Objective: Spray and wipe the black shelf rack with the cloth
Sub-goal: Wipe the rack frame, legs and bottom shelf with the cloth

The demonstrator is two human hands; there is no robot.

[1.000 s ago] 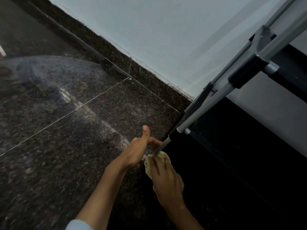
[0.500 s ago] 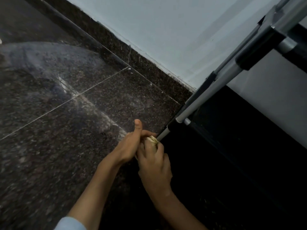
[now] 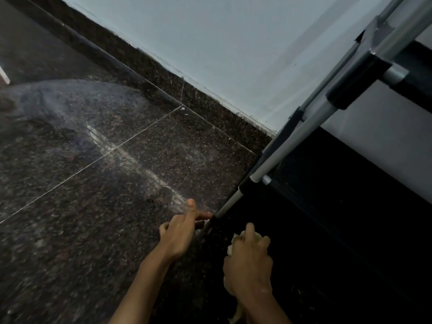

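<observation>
The black shelf rack (image 3: 346, 206) fills the right side, with silver poles (image 3: 287, 148) and black joints running down to the floor. My left hand (image 3: 182, 232) is at the foot of the front pole, thumb up, fingers reaching round the pole's bottom end. My right hand (image 3: 249, 260) grips a pale yellow cloth (image 3: 236, 239), bunched under its fingers, on the dark lowest shelf just right of that pole. A tail of the cloth shows below the wrist. No spray bottle is in view.
Dark speckled granite floor (image 3: 93, 183) covers the left, with pale streaks and tile seams. A matching skirting (image 3: 210, 108) runs under the pale wall (image 3: 222, 43) behind the rack. A higher black shelf (image 3: 416, 73) juts in at the upper right.
My right hand with the cloth has drawn back from the pole's foot, down and to the right onto the bottom shelf. My left hand has stayed at the pole's base.
</observation>
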